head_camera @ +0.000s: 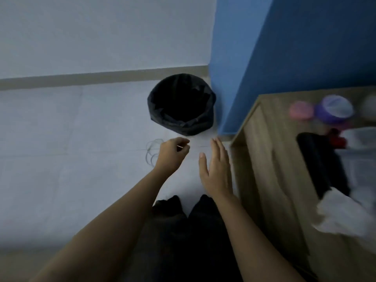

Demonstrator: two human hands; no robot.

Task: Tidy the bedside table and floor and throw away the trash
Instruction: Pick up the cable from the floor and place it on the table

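A black-lined trash bin (pixel 181 104) stands on the pale floor by the blue wall corner. My left hand (pixel 173 154) hovers just in front of it with its fingers curled and pinches a thin light stick (pixel 179 146), too small to identify. My right hand (pixel 216 169) is flat beside it, fingers straight, holding nothing, close to the side of the wooden bedside table (pixel 262 151). On the table lie crumpled white tissue (pixel 341 214), a black item (pixel 319 163), a purple jar (pixel 333 109) and a pink lid (pixel 301 109), all blurred.
Thin clear loops, like a wire or plastic rings (pixel 152 151), lie on the floor left of my left hand. A red thing (pixel 337 139) and a white container (pixel 360 139) are on the table. My dark-trousered legs (pixel 189 231) are below.
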